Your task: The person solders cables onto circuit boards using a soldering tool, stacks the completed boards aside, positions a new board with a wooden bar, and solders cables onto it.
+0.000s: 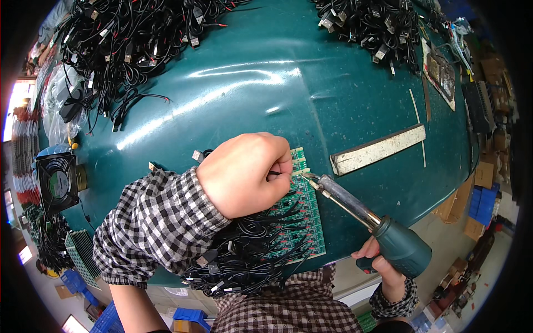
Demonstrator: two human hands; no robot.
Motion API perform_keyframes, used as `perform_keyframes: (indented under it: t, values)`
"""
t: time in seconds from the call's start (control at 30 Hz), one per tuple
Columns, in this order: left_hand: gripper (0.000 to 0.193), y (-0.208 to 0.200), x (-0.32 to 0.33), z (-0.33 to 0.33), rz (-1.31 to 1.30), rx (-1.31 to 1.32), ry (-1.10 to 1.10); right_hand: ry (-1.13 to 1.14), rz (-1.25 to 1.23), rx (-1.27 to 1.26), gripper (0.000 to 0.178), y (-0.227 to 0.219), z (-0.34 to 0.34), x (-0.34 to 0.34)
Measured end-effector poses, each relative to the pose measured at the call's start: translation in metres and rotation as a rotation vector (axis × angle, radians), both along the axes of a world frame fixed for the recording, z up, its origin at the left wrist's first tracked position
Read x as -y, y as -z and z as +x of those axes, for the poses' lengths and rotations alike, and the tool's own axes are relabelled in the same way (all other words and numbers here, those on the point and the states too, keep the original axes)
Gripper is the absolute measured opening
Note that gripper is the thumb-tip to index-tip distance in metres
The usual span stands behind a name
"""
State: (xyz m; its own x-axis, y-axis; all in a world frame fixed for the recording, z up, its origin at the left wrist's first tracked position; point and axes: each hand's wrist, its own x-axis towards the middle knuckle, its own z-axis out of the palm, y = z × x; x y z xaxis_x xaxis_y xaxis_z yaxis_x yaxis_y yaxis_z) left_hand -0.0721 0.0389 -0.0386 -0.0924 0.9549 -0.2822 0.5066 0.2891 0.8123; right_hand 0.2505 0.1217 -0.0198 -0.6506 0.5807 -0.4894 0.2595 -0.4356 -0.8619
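I see slick cables (pixel 252 236) across board (pixel 312 213) | scuffed bar (pixel 380 149) rightward | left hand (pixel 244 175) pinching wire (pixel 274 175), right hand (pixel 384 267) gripping soldering gun (pixel 408 247)

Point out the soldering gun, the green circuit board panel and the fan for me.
Soldering gun (pixel 402 242), head view: on its green body.
Green circuit board panel (pixel 314 213), head view: near its right edge.
Fan (pixel 58 184), head view: on its central hub.

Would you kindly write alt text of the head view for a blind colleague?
A person's right hand holds a green soldering gun with its tip near a green circuit board, while the left hand pinches a black cable; piles of black cables lie on a green tabletop.
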Motion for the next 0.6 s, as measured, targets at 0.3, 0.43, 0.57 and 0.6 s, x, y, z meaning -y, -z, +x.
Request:
perform_keyframes:
  t: [0.3, 0.43, 0.57, 0.6]
  values:
    - [0.010, -0.0007, 0.0008, 0.0005, -0.009, -0.006, -0.001, -0.052, 0.041, 0.010, 0.059, 0.0038, 0.0025, -0.0001]
    - [0.010, -0.0010, 0.0008, 0.0003, -0.014, -0.001, 0.003, -0.277, 0.250, 0.150, 0.058, 0.0079, 0.0101, -0.0036]
    - [0.009, 0.0001, 0.0007, 0.0002, -0.012, -0.007, 0.004, -0.084, 0.071, 0.040, 0.058, 0.0081, 0.0058, 0.0016]
    - [0.009, 0.0006, 0.0007, 0.0002, -0.012, -0.009, 0.004, -0.051, 0.041, 0.020, 0.058, 0.0082, 0.0054, 0.0019]
